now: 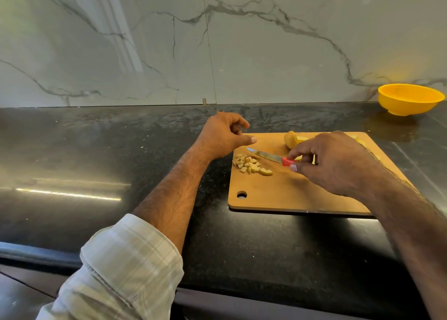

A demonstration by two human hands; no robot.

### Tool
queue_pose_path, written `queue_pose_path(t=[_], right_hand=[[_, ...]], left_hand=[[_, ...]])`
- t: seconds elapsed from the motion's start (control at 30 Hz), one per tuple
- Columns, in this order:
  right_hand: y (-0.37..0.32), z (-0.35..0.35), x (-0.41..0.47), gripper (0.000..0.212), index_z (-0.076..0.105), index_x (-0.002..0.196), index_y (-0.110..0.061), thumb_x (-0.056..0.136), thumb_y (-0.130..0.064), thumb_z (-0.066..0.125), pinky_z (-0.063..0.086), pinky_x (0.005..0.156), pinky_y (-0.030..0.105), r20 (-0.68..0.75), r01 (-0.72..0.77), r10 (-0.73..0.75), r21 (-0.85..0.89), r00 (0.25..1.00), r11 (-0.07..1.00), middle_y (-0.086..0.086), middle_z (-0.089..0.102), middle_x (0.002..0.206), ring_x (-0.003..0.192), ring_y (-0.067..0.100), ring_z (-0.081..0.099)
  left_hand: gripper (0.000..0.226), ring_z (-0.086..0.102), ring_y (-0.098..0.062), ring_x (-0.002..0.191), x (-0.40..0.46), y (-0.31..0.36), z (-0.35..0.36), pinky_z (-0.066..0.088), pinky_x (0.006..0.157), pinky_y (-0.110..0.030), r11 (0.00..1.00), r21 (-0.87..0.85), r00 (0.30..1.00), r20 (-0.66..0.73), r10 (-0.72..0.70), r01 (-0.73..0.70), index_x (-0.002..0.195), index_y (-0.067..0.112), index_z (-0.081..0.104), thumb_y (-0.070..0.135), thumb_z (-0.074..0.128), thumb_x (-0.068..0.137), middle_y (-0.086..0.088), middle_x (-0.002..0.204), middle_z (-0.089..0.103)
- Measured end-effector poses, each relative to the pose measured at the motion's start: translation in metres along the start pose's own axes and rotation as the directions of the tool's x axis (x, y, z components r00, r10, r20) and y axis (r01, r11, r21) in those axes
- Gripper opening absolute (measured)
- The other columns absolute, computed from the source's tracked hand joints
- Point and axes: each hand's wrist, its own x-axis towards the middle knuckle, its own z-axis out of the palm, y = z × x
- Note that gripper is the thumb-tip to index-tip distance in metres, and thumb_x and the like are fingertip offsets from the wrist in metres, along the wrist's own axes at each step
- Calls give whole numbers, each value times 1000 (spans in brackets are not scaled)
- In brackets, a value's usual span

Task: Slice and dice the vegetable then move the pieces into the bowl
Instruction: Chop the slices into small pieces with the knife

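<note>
Here, from the head camera, I am looking down at a flat wooden cutting board (290, 194) with rounded corners and a round hole near its front left corner, lying on a glossy black speckled stone counter (96, 150). The right hand (336, 162) is pinching the red handle of a small knife (271, 156) between thumb and fingertips, the thin steel blade pointing left and lying low over the board. The left hand (222, 135) is hovering over the board's far left corner, fingers loosely curled, thumb sticking out, holding nothing. A little heap of pale yellow diced pieces (251, 166) is sitting on the board just under the blade. An uncut chunk of vegetable (291, 139), rounded and yellow, is resting at the far edge of the board, partly hidden behind the right hand. A smooth yellow plastic bowl (408, 99) is standing well apart at the far right, against the white marble wall (217, 41) with grey veins. A pale checked sleeve (121, 271) is rolled up on the left arm. I am seeing no readable writing.
</note>
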Motion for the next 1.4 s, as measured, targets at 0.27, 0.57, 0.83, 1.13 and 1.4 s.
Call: queue_pose_path(t=[0.27, 0.57, 0.83, 1.13, 1.4], right_hand=[[0, 2, 3, 23, 76, 117, -42, 94, -47, 73, 54, 68, 30, 10, -29, 29, 6, 1000, 1000, -20, 68, 87, 81, 7, 61], [0, 2, 1, 23, 77, 116, -42, 94, -48, 73, 56, 65, 30, -52, 0, 1, 21, 999, 1000, -21, 67, 84, 77, 8, 61], [-1, 2, 2, 22, 76, 115, -42, 95, -48, 72, 49, 61, 26, -44, -8, 8, 6, 999, 1000, -21, 67, 85, 78, 6, 60], [4, 3, 4, 23, 76, 116, -37, 94, -46, 72, 64, 74, 39, -90, -135, 127, -93, 988, 986, -10, 73, 96, 84, 14, 65], [-10, 0, -7, 19, 77, 111, -39, 93, -45, 75, 51, 59, 27, 23, 58, -58, -23, 998, 998, -20, 68, 73, 72, 7, 64]], left_hand=[[60, 62, -4, 73, -4, 9, 3, 50, 72, -21, 995, 98, 998, 62, 22, -28, 126, 24, 69, 41, 95, 74, 6, 87, 70], [49, 64, -9, 80, -1, 5, 2, 53, 78, -28, 991, 129, 998, 58, 22, -29, 127, 24, 66, 41, 86, 86, 6, 89, 68], [42, 63, -6, 76, -1, 5, 4, 51, 73, -23, 990, 139, 999, 48, 15, -21, 120, 25, 65, 38, 86, 86, 7, 86, 67], [7, 71, -13, 79, -1, 2, -10, 62, 78, -36, 981, 167, 994, 37, -102, 94, 102, 26, 65, 23, 69, 98, 1, 87, 72], [6, 74, -13, 64, -5, 14, -15, 53, 55, -19, 986, -66, 975, 167, -143, 156, 110, 17, 65, 17, 61, 107, -6, 79, 79]])
